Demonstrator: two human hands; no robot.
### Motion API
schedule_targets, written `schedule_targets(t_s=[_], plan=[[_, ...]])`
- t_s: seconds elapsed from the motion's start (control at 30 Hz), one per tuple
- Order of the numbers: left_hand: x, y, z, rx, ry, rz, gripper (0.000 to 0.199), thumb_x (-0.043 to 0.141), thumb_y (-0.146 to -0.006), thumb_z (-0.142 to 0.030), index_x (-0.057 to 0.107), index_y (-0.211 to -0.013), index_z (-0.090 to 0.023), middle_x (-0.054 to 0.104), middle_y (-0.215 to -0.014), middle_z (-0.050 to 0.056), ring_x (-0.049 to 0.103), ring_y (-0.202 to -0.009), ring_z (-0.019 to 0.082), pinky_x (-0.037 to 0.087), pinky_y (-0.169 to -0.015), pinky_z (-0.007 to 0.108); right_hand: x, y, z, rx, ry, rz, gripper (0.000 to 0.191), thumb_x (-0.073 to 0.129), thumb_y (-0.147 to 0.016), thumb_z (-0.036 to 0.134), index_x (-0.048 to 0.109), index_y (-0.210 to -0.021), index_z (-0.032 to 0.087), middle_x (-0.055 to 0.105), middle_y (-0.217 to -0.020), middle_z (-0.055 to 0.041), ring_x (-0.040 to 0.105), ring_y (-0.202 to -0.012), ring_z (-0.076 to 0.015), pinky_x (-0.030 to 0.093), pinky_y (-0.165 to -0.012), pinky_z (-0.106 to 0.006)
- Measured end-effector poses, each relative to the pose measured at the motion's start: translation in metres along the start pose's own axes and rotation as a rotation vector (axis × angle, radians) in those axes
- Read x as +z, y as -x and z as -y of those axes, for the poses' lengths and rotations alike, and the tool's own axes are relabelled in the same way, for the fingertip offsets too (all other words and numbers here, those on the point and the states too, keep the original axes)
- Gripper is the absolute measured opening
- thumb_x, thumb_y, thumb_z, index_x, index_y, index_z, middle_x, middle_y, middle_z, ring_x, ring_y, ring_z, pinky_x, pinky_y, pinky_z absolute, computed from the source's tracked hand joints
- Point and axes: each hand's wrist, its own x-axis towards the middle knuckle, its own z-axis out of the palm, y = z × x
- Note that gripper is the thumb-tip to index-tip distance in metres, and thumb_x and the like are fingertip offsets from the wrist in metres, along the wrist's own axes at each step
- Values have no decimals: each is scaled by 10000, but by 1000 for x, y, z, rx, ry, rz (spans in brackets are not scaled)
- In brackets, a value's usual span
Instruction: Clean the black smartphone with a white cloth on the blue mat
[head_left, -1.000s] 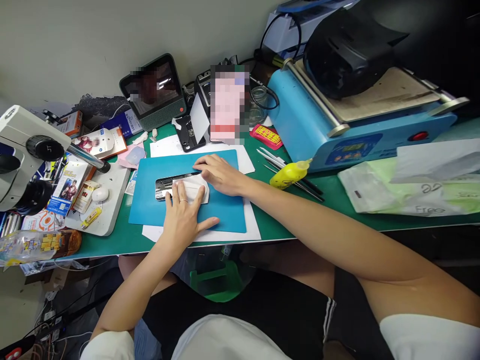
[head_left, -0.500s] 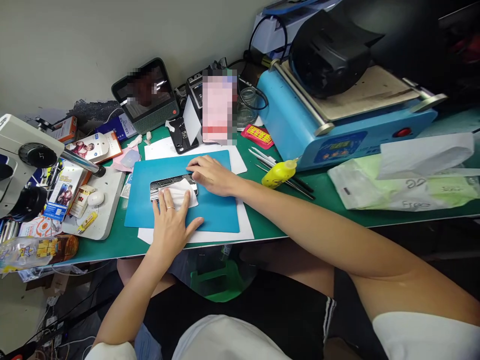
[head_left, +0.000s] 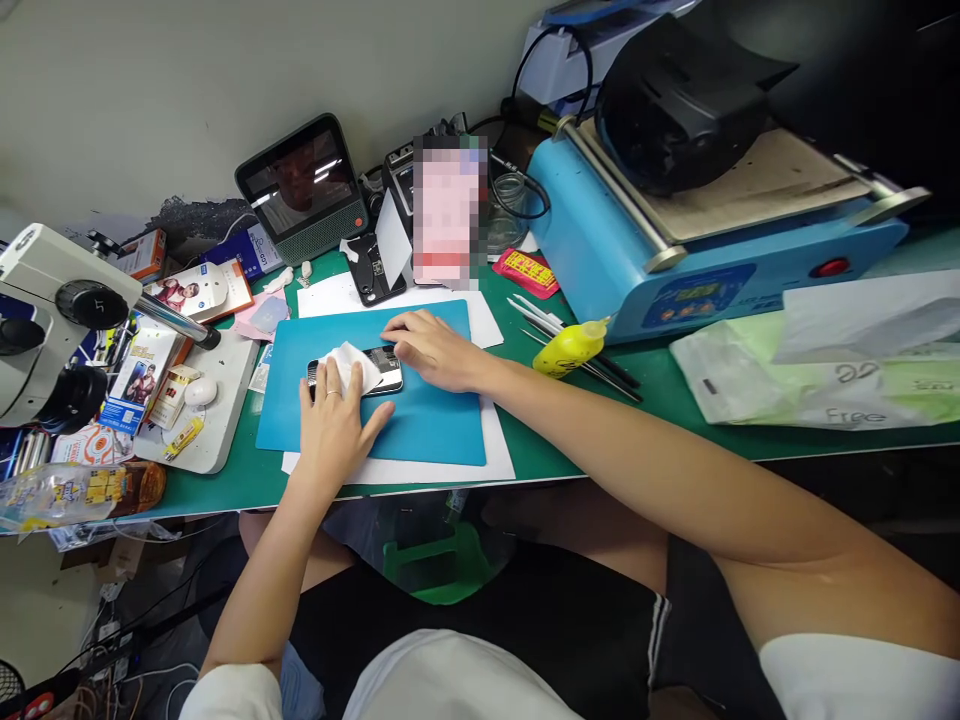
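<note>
A green worktop [head_left: 251, 470] carries everything, with a blue machine [head_left: 581, 215] standing towards its right side and a microscope [head_left: 37, 290] at its left. White paper [head_left: 450, 468] shows past the edges of a blue mat [head_left: 431, 425], which lies flat near the front and should give steady backing for pressing. Over the mat, the left hand [head_left: 334, 425] has its grip wide, fingers laid out and thumb well away from them, pinning by pressure rather than pinching. The right hand [head_left: 431, 350] has a loosely bent grip, thumb apart from the fingers and nothing seen in it; it rests at the far right corner of the phone [head_left: 391, 368], though whether it touches the phone I cannot tell. The phone lies flat on the mat, its right end bare and its left part mostly covered. Bracing that right end lightly would likely keep it from skidding. A bunched white cloth [head_left: 346, 355] sits on the phone under the left fingertips; even, gentle pressure, with the cloth kept between skin and glass, seems best, reaching the edges too. Smallest is the ring [head_left: 332, 392] on a left finger, best held off the glass.
</note>
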Motion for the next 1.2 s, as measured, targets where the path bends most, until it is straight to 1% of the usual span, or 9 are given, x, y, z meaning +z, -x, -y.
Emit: schedule_targets(t_s=[0.07,0.17,0.33,0.47,0.57,0.73,1.0,1.1,1.2], plan=[[0,11,4,-9,-22,-13,774,438,-1078,-628,441,-1637,-93,387,-1692,320,382,-1586,477,328,-1237,700,0,0,1,-3,-8,-3,1199,-45,-853,951,756,-1333,199,618,-1424,-181,502,-1343,-374,376,-1180,-586],[0,19,5,23,-12,-25,733,483,-1069,-566,495,-1581,-42,432,-1669,314,435,-1556,459,378,-1243,629,0,0,2,-20,-30,-16,1199,-64,-858,944,778,-1276,199,625,-1407,-174,499,-1353,-367,367,-1186,-566],[-1,12,-1,106,55,-70,649,466,-1071,-441,494,-1567,-24,419,-1712,221,409,-1583,407,386,-1282,538,0,1,1,-26,-51,-17,1218,-40,-845,963,747,-1354,185,625,-1417,-183,497,-1359,-377,370,-1180,-565],[3,4,-4,145,116,-80,683,457,-1079,-463,464,-1570,12,477,-1658,270,473,-1550,387,420,-1267,514,1,0,-1,-23,-39,-18,1213,-21,-835,975,730,-1387,200,630,-1419,-181,504,-1347,-380,376,-1168,-583],[3,-6,-7,182,146,-99,694,493,-1064,-485,499,-1533,26,506,-1626,294,502,-1527,391,435,-1261,509,1,0,-2,-19,-41,-18,1211,-20,-832,976,720,-1408,210,629,-1427,-178,498,-1361,-379,370,-1172,-586],[-6,-28,-12,205,147,-91,503,469,-1044,-338,622,-1403,-21,623,-1517,260,602,-1429,365,473,-1230,491,0,2,-2,-32,-65,-17,1205,-26,-825,977,722,-1415,238,632,-1426,-162,504,-1358,-372,370,-1184,-573],[2,-12,-11,211,190,-141,546,541,-986,-332,573,-1440,-29,576,-1563,264,562,-1454,391,441,-1254,542,1,0,-2,-38,-29,-6,1226,-43,-839,965,700,-1432,191,626,-1441,-185,502,-1369,-385,390,-1166,-596],[4,-19,-13,215,194,-151,522,545,-972,-318,594,-1407,-35,598,-1534,262,570,-1442,386,431,-1263,536,3,-1,-3,-29,6,-11,1061,20,-971,873,733,-1363,192,630,-1426,-181,510,-1358,-381,399,-1159,-610],[4,-25,-13,221,198,-156,498,551,-959,-296,608,-1387,-48,608,-1524,254,575,-1442,373,421,-1272,515,4,-3,-3,-21,78,-7,705,300,-1070,664,741,-1308,170,631,-1426,-181,518,-1350,-381,407,-1165,-611]])
